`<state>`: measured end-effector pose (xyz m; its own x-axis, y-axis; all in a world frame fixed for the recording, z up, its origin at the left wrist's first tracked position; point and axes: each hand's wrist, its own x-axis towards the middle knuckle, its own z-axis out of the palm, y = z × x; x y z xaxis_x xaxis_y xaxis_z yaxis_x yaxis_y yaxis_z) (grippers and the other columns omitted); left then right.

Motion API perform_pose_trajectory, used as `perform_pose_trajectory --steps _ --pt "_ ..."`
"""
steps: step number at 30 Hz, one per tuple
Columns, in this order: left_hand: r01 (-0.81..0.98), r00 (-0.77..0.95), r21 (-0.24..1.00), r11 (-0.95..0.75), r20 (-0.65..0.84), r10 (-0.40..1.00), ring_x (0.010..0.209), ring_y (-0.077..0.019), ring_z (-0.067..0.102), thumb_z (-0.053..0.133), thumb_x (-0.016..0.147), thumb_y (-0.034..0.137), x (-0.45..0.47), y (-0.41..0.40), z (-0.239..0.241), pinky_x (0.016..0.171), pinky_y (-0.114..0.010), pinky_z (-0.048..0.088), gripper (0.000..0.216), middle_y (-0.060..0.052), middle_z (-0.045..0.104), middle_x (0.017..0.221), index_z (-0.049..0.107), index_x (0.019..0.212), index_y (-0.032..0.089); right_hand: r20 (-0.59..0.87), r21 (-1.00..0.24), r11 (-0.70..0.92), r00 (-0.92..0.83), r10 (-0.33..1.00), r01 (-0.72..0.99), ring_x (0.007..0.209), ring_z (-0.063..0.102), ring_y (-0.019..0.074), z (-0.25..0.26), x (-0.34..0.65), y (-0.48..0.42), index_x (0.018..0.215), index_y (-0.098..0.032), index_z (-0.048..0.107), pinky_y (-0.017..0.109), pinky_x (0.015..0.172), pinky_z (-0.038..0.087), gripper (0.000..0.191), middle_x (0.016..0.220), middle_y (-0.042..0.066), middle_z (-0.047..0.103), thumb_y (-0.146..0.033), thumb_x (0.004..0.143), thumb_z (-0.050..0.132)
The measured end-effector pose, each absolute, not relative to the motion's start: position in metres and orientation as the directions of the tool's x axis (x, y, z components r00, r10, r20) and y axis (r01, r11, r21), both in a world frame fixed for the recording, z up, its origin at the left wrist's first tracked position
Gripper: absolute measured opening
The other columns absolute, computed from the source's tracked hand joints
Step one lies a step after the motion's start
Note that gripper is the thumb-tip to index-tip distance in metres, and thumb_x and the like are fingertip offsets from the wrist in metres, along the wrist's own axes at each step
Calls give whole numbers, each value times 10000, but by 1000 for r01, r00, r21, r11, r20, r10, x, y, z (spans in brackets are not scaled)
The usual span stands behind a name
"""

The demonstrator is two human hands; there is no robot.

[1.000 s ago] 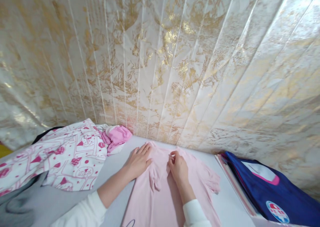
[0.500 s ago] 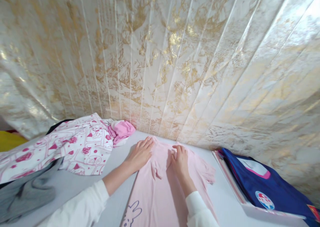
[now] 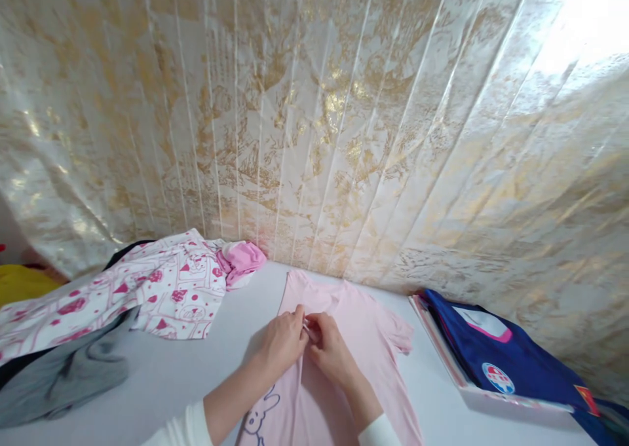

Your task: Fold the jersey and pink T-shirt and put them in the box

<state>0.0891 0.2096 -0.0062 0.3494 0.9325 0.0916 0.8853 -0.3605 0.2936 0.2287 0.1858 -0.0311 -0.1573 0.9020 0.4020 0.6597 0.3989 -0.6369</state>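
A pink T-shirt (image 3: 363,341) with a bunny line drawing lies on the white surface, its left side turned inward and one short sleeve spread at the right. Over its middle, my left hand (image 3: 285,338) is closed, thumb and fingers pinching a bit of the pink cloth. Close against it, my right hand (image 3: 329,348) pinches the same small fold with its fingertips. The fold between the hands is mostly hidden by the fingers.
At the left lie a white garment with pink prints (image 3: 181,289), a grey garment (image 3: 63,384) and a bunched pink cloth (image 3: 243,261). Folded clothes with a navy one on top (image 3: 511,354) are stacked at the right. A gold-patterned curtain (image 3: 314,125) hangs behind.
Both hands have moved down from the shirt's upper edge and come together over its middle. They now pinch the cloth, where the left hand lay flat before.
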Motion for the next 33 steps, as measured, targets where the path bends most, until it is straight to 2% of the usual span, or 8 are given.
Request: perform_pose_trajectory --steps 5,11,14,17,21,25,28,33 --pt "894 327 297 -336 82 941 848 -216 678 440 892 156 86 212 -9 709 -283 456 169 -60 685 900 534 1022 208 430 -577 357 -99 897 735 855 535 205 -36 221 188 869 -190 594 328 777 438 209 887 47 606 -48 755 492" --pt "871 348 332 -364 108 931 798 -190 652 404 930 152 82 213 -15 689 -267 440 133 -42 663 857 525 938 207 433 -511 305 -66 899 804 800 521 187 -39 219 190 758 -193 568 277 724 419 221 802 26 584 9 765 480" --pt "827 418 350 -441 143 897 877 -185 622 390 930 131 76 207 -18 774 -276 442 163 -37 643 908 534 922 209 424 -460 330 -123 897 824 827 529 180 -33 219 185 773 -192 605 262 752 424 212 837 31 601 -9 803 503" --pt "787 484 342 -513 174 858 1029 -215 559 441 883 113 69 194 -19 896 -324 418 181 -54 613 1030 557 992 200 402 -413 352 -178 898 840 850 543 175 -26 218 178 797 -193 646 252 784 425 218 860 38 625 -41 852 500" --pt "771 520 328 -546 171 837 1182 -249 491 504 865 150 59 176 -18 1002 -382 380 357 -88 567 1243 528 1219 189 363 -368 357 -220 905 859 823 569 172 -21 220 173 798 -205 686 242 753 425 249 848 39 653 -50 863 502" --pt "768 566 280 -576 124 815 1364 -277 362 532 899 258 50 164 -18 1109 -438 290 505 -133 416 1481 438 1384 150 354 -357 325 -195 915 876 839 608 165 -17 225 170 935 -199 696 235 752 431 297 884 39 679 -25 864 466" --pt "735 621 241 -634 137 772 1391 -272 335 506 930 311 46 160 -20 1119 -450 281 504 -132 379 1506 437 1403 155 371 -348 297 -160 915 889 838 614 181 -15 224 170 993 -193 683 257 754 434 260 865 46 681 -80 893 472" --pt "725 640 187 -663 172 749 1398 -275 325 517 931 319 47 159 -22 1116 -447 283 430 -130 404 1491 530 1332 163 406 -344 240 -87 910 908 809 588 219 -22 212 179 831 -217 684 302 746 427 121 810 50 673 -170 859 576"
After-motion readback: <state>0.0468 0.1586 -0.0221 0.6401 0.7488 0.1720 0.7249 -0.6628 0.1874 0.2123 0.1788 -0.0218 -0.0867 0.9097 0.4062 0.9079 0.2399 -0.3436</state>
